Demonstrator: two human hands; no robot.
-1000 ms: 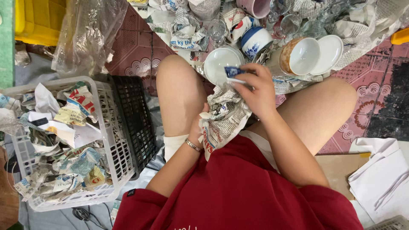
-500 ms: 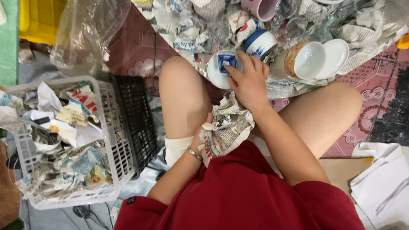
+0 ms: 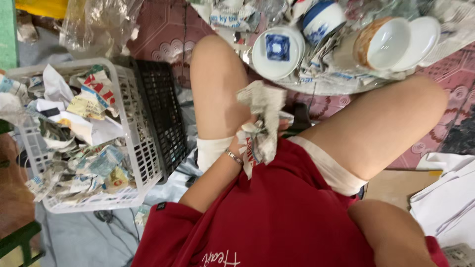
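A white plastic basket (image 3: 133, 148) full of crumpled newspaper scraps stands at the person's left on the floor, with a black crate (image 3: 166, 113) pressed against its near side. Ahead of the bare knees, on a patterned red mat (image 3: 168, 44), lies a cluster of crockery on paper: a white saucer with a blue square (image 3: 277, 52) turned face up, just beside it a blue-and-white cup (image 3: 322, 20) lying on its side, and further right a brown-rimmed white bowl (image 3: 383, 44) leaning against a white plate (image 3: 420, 34). Between the thighs, the left hand (image 3: 250, 133) is clamped on a crumpled newspaper wad (image 3: 262, 118); the wad's long axis runs roughly up and down in the view, its upper end pointing away from the body toward the saucer, its lower end hanging past a thin wrist bracelet (image 3: 233, 156). The right hand is out of view; only that arm shows at the lower right corner.
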